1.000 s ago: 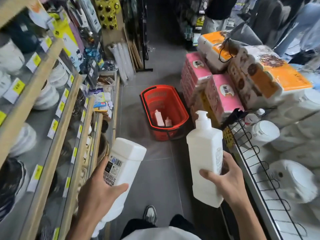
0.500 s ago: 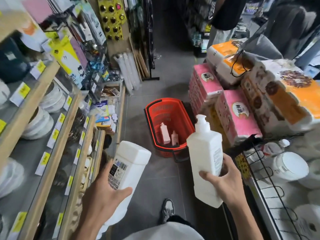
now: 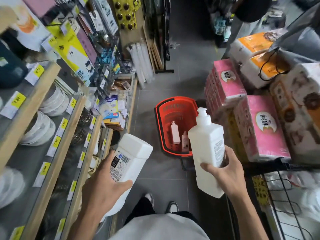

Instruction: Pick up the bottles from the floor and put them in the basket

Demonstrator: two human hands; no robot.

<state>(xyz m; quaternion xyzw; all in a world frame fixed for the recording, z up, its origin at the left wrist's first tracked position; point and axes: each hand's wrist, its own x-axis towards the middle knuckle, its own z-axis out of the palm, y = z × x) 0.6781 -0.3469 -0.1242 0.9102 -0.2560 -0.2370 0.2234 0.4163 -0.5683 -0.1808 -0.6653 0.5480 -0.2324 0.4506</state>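
The person stands in a narrow shop aisle with a bottle in each hand, both held out at about waist height over the grey tiled floor (image 3: pixel 164 172). The left hand (image 3: pixel 103 186) is wrapped round a white bottle (image 3: pixel 132 158) with a barcode label. The thumb lies across the near side and the fingers curl round the far side beside the label. This bottle tilts forward, its flat end pointing up and away from the person. The right hand (image 3: pixel 225 172) grips a white pump bottle (image 3: pixel 207 148) low on its body, thumb in front and fingers behind. The bottle stands nearly upright, its nozzle at the top. Both forearms reach forward from the bottom of the view, the wrists roughly level and the hands well apart.

The red basket (image 3: pixel 160 108) sits on the floor ahead of the hands, further down the aisle. From here the pump bottle hides its near right corner. Inside lie a pale pink bottle (image 3: pixel 175 134) and, just beside it to the right, a darker pink bottle (image 3: pixel 185 142).

On the left run wooden-edged shelves (image 3: pixel 72 129) with yellow price tags and stacks of bowls (image 3: pixel 52 101). On the right, pink tissue packs (image 3: pixel 265 129) are piled close against the basket, with a wire rack (image 3: pixel 280 196) nearer the person. The toes of two shoes (image 3: pixel 149 198) show below the hands.
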